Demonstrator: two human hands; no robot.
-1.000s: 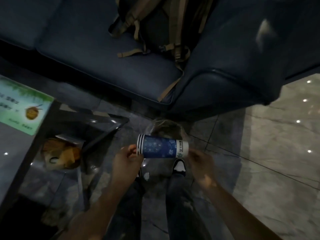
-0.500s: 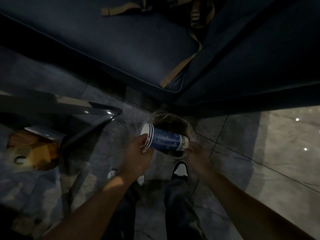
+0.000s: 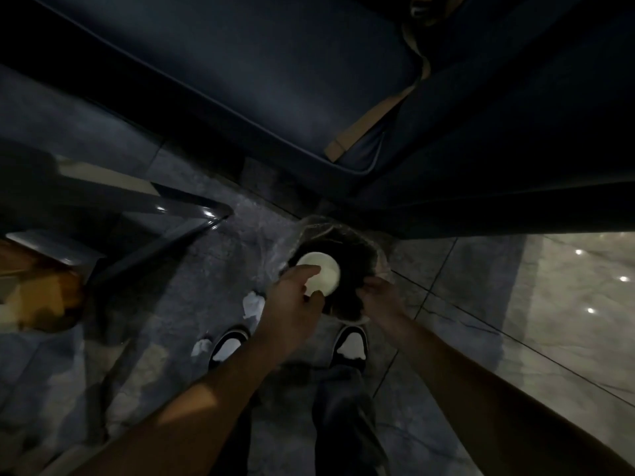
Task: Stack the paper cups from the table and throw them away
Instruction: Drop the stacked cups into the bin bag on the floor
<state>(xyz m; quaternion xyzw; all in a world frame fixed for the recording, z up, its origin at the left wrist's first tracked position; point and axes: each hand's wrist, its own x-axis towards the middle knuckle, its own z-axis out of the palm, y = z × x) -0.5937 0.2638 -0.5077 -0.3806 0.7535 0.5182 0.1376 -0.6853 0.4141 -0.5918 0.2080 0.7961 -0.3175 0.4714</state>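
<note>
The stacked paper cups [image 3: 324,273] point straight down, so I see only the white round inside of the top cup. They hang over the mouth of a dark waste bin [image 3: 357,259] lined with a clear plastic bag [image 3: 311,228]. My left hand [image 3: 292,307] grips the cups' rim from the near left side. My right hand [image 3: 381,297] is off the cups, at the bin's right edge, its fingers curled by the liner. The dim light hides whether it pinches the bag.
A dark blue sofa [image 3: 240,80] fills the top, close behind the bin. A glass table corner [image 3: 206,214] juts in from the left, with a yellow bag [image 3: 37,297] under it. Crumpled paper [image 3: 253,304] lies by my shoes [image 3: 228,345].
The cups turned from lying sideways between both hands to pointing down over the bin. My right hand left the stack's bottom. My view tilted down and closer to the bin.
</note>
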